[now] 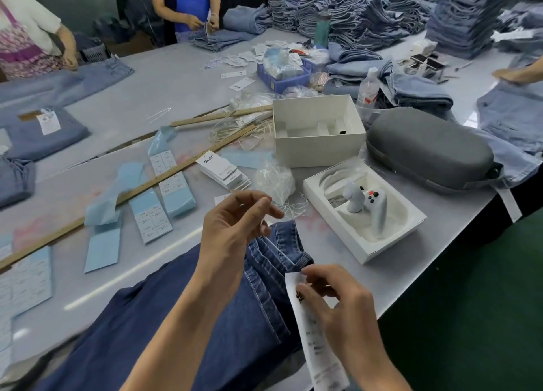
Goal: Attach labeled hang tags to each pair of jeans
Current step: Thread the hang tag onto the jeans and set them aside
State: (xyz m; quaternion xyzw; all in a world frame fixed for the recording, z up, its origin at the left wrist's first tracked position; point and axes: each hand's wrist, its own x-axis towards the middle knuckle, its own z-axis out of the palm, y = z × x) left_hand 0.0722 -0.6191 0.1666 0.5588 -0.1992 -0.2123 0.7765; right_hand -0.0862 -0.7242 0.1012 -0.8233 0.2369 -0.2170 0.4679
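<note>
White: 1 hang tag [314,337] pinched by right hand [338,302], 1 jeans [176,317].

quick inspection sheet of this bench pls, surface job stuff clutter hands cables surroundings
surface: pale grey table, crowded.
job's things: dark jeans lie in front; right hand pinches a white hang tag; left hand raised above the waistband, fingers curled, a thread in them cannot be told; tag stack; sticker sheets.
clutter: open white box, grey case, controller in a tray, wooden rulers.
cables: nothing seen; loose strings.
surroundings: stacked jeans, other workers.
</note>
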